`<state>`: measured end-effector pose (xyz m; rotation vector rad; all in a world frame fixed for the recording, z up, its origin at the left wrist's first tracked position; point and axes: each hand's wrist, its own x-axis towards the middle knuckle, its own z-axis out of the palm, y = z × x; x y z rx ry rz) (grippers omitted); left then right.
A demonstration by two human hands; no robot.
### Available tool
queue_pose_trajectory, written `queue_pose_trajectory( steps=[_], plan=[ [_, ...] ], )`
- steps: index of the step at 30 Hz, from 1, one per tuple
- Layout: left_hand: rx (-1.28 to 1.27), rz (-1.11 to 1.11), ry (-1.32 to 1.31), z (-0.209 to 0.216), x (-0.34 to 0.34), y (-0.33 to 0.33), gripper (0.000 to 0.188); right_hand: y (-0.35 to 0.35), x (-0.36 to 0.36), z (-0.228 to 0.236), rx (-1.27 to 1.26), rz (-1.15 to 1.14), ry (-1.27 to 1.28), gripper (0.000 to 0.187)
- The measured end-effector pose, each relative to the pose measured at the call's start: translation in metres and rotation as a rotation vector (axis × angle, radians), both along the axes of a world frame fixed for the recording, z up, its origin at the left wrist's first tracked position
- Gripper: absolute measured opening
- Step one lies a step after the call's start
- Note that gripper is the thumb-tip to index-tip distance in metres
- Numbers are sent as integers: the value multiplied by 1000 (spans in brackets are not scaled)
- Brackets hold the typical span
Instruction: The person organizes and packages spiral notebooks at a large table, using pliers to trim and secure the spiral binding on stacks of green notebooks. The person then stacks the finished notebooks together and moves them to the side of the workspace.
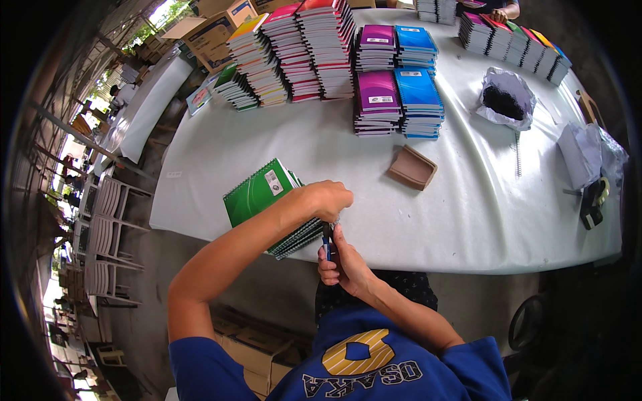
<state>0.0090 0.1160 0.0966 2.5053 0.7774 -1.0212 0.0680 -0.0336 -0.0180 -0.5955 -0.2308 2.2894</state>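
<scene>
The work on the green spiral notebooks [261, 190] is looking partway along: their covers and coils are already sitting together in a slightly fanned pile near the table's front edge, while the near corner seems to be getting its finishing attention. How many are remaining is not showing. The right hand [342, 262] is gripping blue-handled pliers [327, 250] snugly; the left hand [328, 200] is curling over the pile's corner, and I cannot tell what its fingers are pinching. Farther back, purple notebooks [377, 92] and blue notebooks [420, 95] are standing in square stacks, apparently done

Glossy covers are catching the light above matte page edges; a smooth brown trough-shaped block [410, 170] is lying on the wrinkled, shiny white tablecloth [468, 220], and a crumpled bag [528, 107] is cradling a dark, wiry-looking mass [501, 103]
</scene>
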Motion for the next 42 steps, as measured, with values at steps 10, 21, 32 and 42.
queue_pose_trajectory(
  steps=[10,21,32,42],
  plan=[
    [22,11,-82,-10,-4,1,57,-4,-6,25,-53,-97,-167,74],
    [34,-45,-169,-27,-9,-3,31,-15,-4,13,-32,7,-176,75],
    [139,-107,-182,-37,-14,-12,23,-16,-3,19,-67,-42,-181,75],
    [216,-192,-208,-45,-18,-22,31,-20,0,8,-52,19,-77,73]
  ],
)
